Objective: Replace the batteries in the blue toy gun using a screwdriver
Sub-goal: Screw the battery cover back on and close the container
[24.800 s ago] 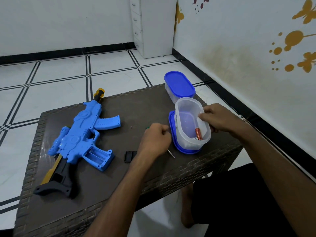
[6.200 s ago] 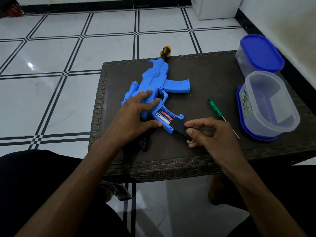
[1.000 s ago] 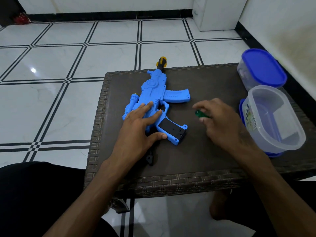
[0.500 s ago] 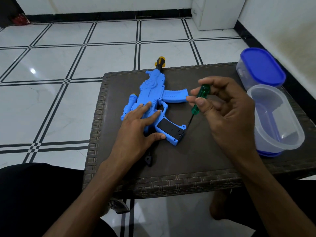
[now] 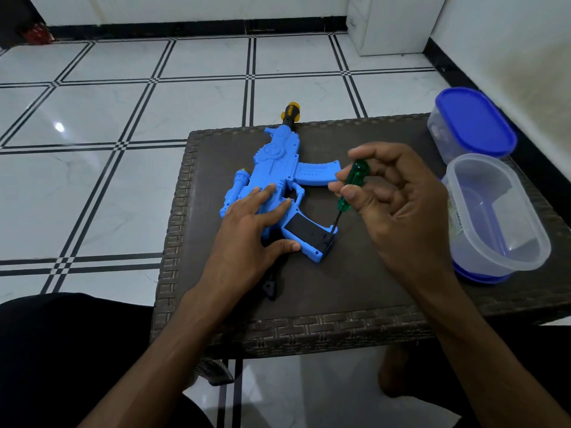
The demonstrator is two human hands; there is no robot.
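Observation:
The blue toy gun (image 5: 278,168) lies on the dark wicker table (image 5: 355,288), its yellow muzzle pointing away from me. A black battery cover (image 5: 304,227) sits in place on its grip. My left hand (image 5: 247,239) rests flat on the gun's body, thumb against the grip's near side. My right hand (image 5: 398,205) pinches the green-handled screwdriver (image 5: 350,185) and holds it nearly upright. The thin shaft points down, with its tip at the far end of the cover.
At the table's right edge stands an open clear plastic box (image 5: 494,217) on its blue lid. Behind it is a shut box with a blue lid (image 5: 474,123). A white drawer unit (image 5: 392,23) stands by the far wall. Tiled floor lies to the left.
My right hand picked the screwdriver up off the table, raised it, and has brought its tip down to the end of the battery cover. My left hand has stayed on the gun.

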